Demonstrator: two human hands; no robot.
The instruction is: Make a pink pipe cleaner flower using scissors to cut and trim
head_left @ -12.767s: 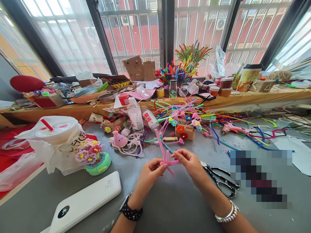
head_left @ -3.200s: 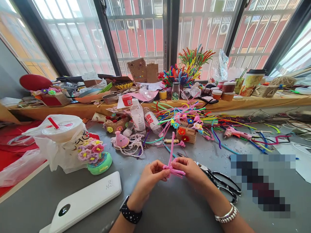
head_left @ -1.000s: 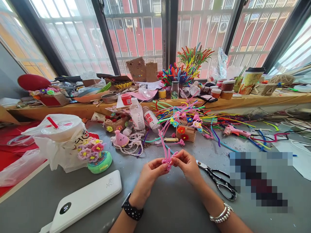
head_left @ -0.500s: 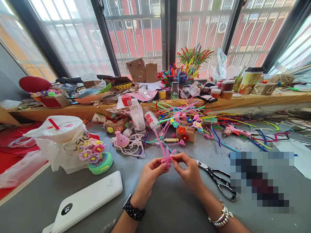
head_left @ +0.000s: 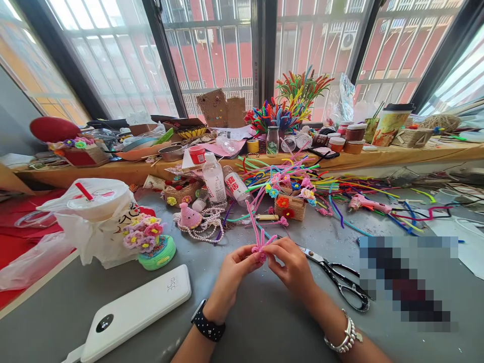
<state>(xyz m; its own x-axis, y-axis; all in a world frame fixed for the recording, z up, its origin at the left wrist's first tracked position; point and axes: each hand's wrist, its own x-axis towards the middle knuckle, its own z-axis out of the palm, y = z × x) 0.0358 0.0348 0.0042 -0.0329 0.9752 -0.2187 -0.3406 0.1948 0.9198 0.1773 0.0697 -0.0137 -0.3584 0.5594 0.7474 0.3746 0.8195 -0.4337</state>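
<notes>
Pinched between the fingertips of my left hand (head_left: 237, 266) is a pink pipe-cleaner flower (head_left: 259, 248), with several stems pointing up and away from me. My right hand (head_left: 290, 263) is closed on the same flower from the other side, its thumb and forefinger at the base of one strand. The lower part of the flower is partly covered by my fingers. Just beyond my right hand lie black-handled scissors (head_left: 336, 275) on the grey table (head_left: 264, 322). A small woven box (head_left: 297, 207) trimmed with fuzzy flowers stands past the hands.
On the left are a white power bank (head_left: 139, 310), a flower ornament on a green base (head_left: 157, 253) and a bagged drink cup (head_left: 100, 201). A pink glue gun (head_left: 368, 202) lies right, near loose colourful pipe cleaners (head_left: 260, 174). A pearl string (head_left: 209, 232) surrounds a pink knitted figure (head_left: 189, 217).
My right hand's fingers have shifted slightly left and curled closer around the pink flower. The flower's upright strands have swung a little to the right. My left hand stays nearly still.
</notes>
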